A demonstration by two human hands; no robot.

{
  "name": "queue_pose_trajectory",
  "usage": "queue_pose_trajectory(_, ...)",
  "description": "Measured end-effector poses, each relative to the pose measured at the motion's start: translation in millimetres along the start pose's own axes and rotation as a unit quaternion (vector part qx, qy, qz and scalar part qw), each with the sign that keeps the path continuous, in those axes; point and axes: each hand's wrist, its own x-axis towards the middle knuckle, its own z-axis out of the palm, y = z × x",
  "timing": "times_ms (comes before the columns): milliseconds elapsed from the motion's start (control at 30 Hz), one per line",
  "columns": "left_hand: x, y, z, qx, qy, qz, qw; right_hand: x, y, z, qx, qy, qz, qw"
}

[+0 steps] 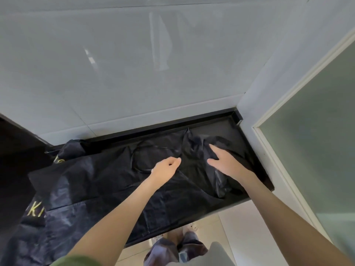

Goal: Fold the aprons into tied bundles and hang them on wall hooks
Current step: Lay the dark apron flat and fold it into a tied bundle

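The apron lies unfolded on the desk, nothing tied yet. The right hand presses it flat; the left hand curls, grip unclear.

Yellow letters "KI" stand on the dark apron hanging at lower left; the rest is unreadable.
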Motion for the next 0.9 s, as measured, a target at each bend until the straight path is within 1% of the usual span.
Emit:
queue_pose_trajectory(33,-1.3,5.7,0.6,-0.085,-0.040,-0.009,0.996,-4.4,-7.4,5.6,0.001,-0.021,-0.016,1.000)
queue_pose_trajectory(100,-2.4,13.9,0.6,-0.209,-0.076,-0.011,0.975,-9.6,-18.5,17.7,0.026,-0.090,-0.030,0.995)
queue_pose_trajectory(133,-3.4,16.9,0.5,-0.245,-0.078,-0.008,0.966,-11.8,-24.3,22.6,0.040,-0.133,-0.031,0.990)
queue_pose_trajectory(167,-3.4,19.8,0.9,-0.257,-0.071,-0.008,0.964,-13.4,-28.6,27.6,0.041,-0.171,-0.034,0.984)
queue_pose_trajectory(200,-2.1,20.3,2.1,-0.243,-0.052,-0.011,0.969,-13.7,-31.7,32.9,0.032,-0.190,-0.038,0.980)
queue_pose_trajectory(233,-0.1,19.5,3.7,-0.219,-0.026,-0.020,0.975,-12.6,-32.3,37.1,0.016,-0.187,-0.042,0.981)
queue_pose_trajectory(267,2.2,17.2,4.8,-0.198,0.009,-0.033,0.980,-11.1,-31.0,41.0,-0.001,-0.164,-0.055,0.985)
queue_pose_trajectory(300,3.8,14.2,5.0,-0.185,0.042,-0.044,0.981,-9.2,-27.5,43.8,-0.022,-0.120,-0.071,0.990)
queue_pose_trajectory(367,5.8,5.2,2.7,-0.164,0.089,-0.065,0.980,-3.9,-18.4,45.8,-0.036,0.014,-0.113,0.993)
queue_pose_trajectory(400,6.4,-1.7,1.1,-0.149,0.103,-0.078,0.980,1.7,-11.6,44.9,-0.041,0.083,-0.111,0.990)
queue_pose_trajectory(433,5.6,-7.7,-1.2,-0.127,0.113,-0.087,0.982,7.2,-4.8,41.8,-0.053,0.139,-0.081,0.986)
queue_pose_trajectory(467,4.5,-12.8,-3.4,-0.099,0.121,-0.092,0.983,12.5,3.5,36.9,-0.078,0.171,-0.026,0.982)
queue_pose_trajectory(500,4.1,-17.8,-5.2,-0.068,0.128,-0.098,0.984,17.7,12.0,32.7,-0.117,0.175,0.038,0.977)
queue_pose_trajectory(533,4.0,-22.7,-6.0,-0.043,0.136,-0.102,0.984,20.8,20.4,29.2,-0.164,0.158,0.092,0.969)
queue_pose_trajectory(567,4.3,-26.0,-6.8,-0.027,0.139,-0.105,0.984,21.4,29.8,26.2,-0.208,0.133,0.128,0.960)
queue_pose_trajectory(633,5.6,-30.7,-6.2,-0.019,0.129,-0.115,0.985,20.7,47.5,25.4,-0.264,0.080,0.151,0.949)
queue_pose_trajectory(667,6.6,-32.3,-5.8,-0.014,0.122,-0.124,0.985,19.7,54.2,25.4,-0.269,0.063,0.155,0.949)
queue_pose_trajectory(767,14.0,-39.3,-2.7,0.039,0.078,-0.139,0.986,22.5,66.4,25.7,-0.255,0.069,0.160,0.951)
queue_pose_trajectory(800,16.1,-41.6,-1.8,0.045,0.064,-0.146,0.986,23.0,65.0,24.0,-0.261,0.065,0.154,0.951)
queue_pose_trajectory(833,16.8,-41.5,-1.8,0.036,0.060,-0.154,0.986,23.3,63.1,21.6,-0.243,0.055,0.146,0.958)
queue_pose_trajectory(867,16.5,-40.4,-1.4,0.024,0.064,-0.157,0.985,22.4,58.5,18.7,-0.181,0.041,0.145,0.972)
queue_pose_trajectory(900,14.8,-37.4,-2.1,0.023,0.076,-0.157,0.984,21.0,50.5,16.0,-0.087,0.024,0.148,0.985)
